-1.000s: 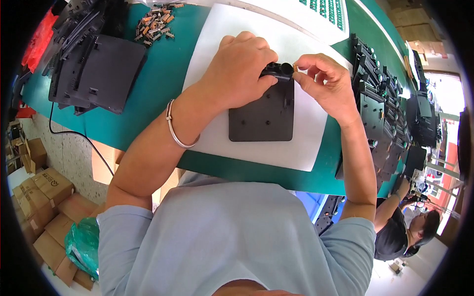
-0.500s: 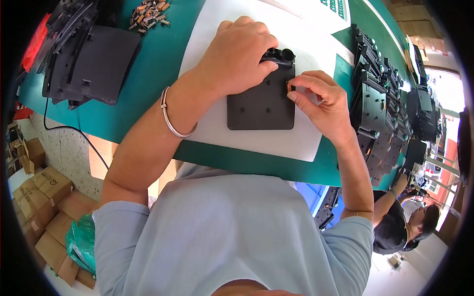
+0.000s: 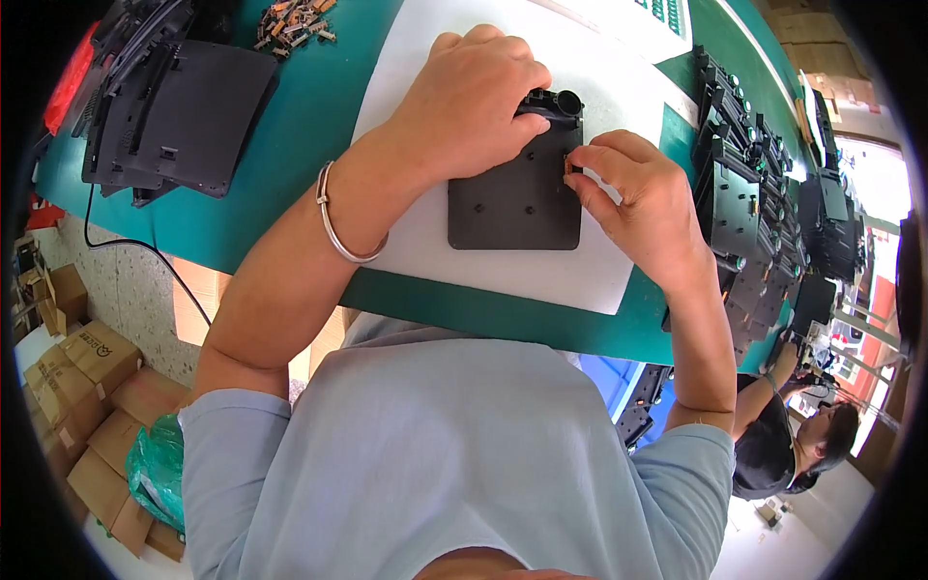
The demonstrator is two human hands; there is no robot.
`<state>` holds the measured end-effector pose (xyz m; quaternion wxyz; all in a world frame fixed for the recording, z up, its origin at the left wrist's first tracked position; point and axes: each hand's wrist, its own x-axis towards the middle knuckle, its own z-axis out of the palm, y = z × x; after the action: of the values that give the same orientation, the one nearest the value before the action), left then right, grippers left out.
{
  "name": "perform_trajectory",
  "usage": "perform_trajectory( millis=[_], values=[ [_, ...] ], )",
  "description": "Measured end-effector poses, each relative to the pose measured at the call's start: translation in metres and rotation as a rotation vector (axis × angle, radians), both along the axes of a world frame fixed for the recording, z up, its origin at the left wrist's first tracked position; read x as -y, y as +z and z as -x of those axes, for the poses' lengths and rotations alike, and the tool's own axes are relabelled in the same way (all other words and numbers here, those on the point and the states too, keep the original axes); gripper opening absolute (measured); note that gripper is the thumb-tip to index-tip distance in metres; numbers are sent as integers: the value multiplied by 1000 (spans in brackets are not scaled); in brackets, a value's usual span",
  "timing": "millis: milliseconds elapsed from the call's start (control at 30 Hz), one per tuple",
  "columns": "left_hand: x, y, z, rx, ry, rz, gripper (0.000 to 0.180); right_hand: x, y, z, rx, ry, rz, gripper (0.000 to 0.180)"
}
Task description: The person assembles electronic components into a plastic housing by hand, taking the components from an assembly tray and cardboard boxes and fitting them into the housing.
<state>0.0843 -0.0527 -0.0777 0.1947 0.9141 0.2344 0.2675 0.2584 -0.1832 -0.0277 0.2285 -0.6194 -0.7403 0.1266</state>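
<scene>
A flat black plastic plate (image 3: 512, 220) with small pegs and a round tube-like part (image 3: 568, 102) at its far end lies on a white sheet (image 3: 406, 261). My left hand (image 3: 474, 106) is closed over the plate's far end, thumb on top; its grip hides part of that end. At the plate's right edge, my right hand (image 3: 643, 198) pinches a small orange-and-dark part (image 3: 568, 167) between thumb and forefinger. That part touches or nearly touches the edge; fingertips cover most of it.
Small orange-and-metal parts (image 3: 295, 27) lie heaped at the far left, beside stacked black panels (image 3: 198, 116). Rows of black assemblies (image 3: 735, 203) line the right side of the green table (image 3: 319, 106). Another person (image 3: 773, 445) sits at the right. Cardboard boxes (image 3: 97, 358) stand lower left.
My right hand has turned slightly and shifted a little to the right, still pinching the small part at the plate's edge. My left hand keeps its hold on the plate.
</scene>
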Motion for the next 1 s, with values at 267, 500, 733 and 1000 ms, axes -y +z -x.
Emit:
perform_trajectory(
  millis=[267, 500, 733, 1000],
  values=[
    [-5, 3, -1, 51, -24, -9, 28, -5, 6, -6, 41, 70, 14, 17],
    [6, 7, 4, 23, -29, 43, 32, -11, 20, -16, -3, 36, -11, 27],
    [6, 5, 3, 43, -38, 40, 32, -60, 51, -50, -114, -21, 104, 12],
    [-1, 7, 1, 24, -22, 48, 32, -33, 32, -35, -190, 9, 305, 14]
  ],
)
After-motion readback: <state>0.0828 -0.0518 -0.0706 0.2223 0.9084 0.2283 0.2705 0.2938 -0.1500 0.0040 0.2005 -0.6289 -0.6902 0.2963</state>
